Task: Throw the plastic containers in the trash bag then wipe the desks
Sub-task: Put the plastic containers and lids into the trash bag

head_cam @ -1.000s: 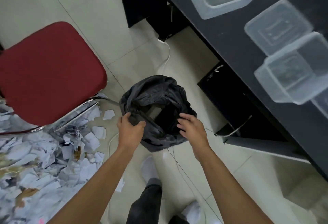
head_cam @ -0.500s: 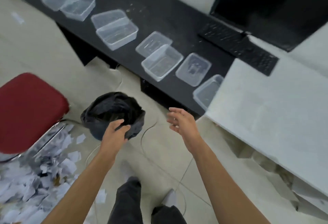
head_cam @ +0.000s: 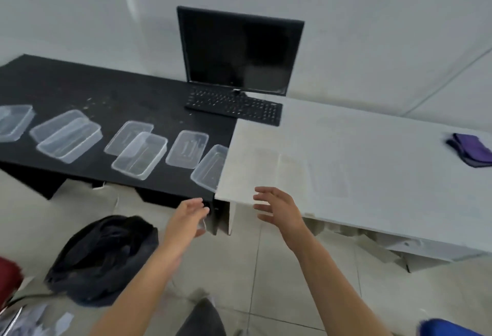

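Observation:
Several clear plastic containers and lids lie in a row on the black desk (head_cam: pixel 80 82); the nearest container (head_cam: pixel 209 168) sits by the white desk (head_cam: pixel 346 162), with a lid (head_cam: pixel 187 148) and another container (head_cam: pixel 139 154) to its left. The black trash bag (head_cam: pixel 103 255) stands open on the floor at lower left. My left hand (head_cam: pixel 186 218) is raised, empty, fingers relaxed, in front of the black desk's front edge. My right hand (head_cam: pixel 277 208) hovers with spread fingers over the white desk's near corner, holding nothing.
A monitor (head_cam: pixel 239 50) and keyboard (head_cam: pixel 234 104) stand at the back of the black desk. A purple cloth (head_cam: pixel 472 148) lies at the white desk's far right. A red chair (head_cam: pixel 8 277) and paper scraps (head_cam: pixel 40 319) are at lower left.
My left hand has let go of the trash bag and both hands have risen toward the desks. The view has swung up from the floor to the desktops.

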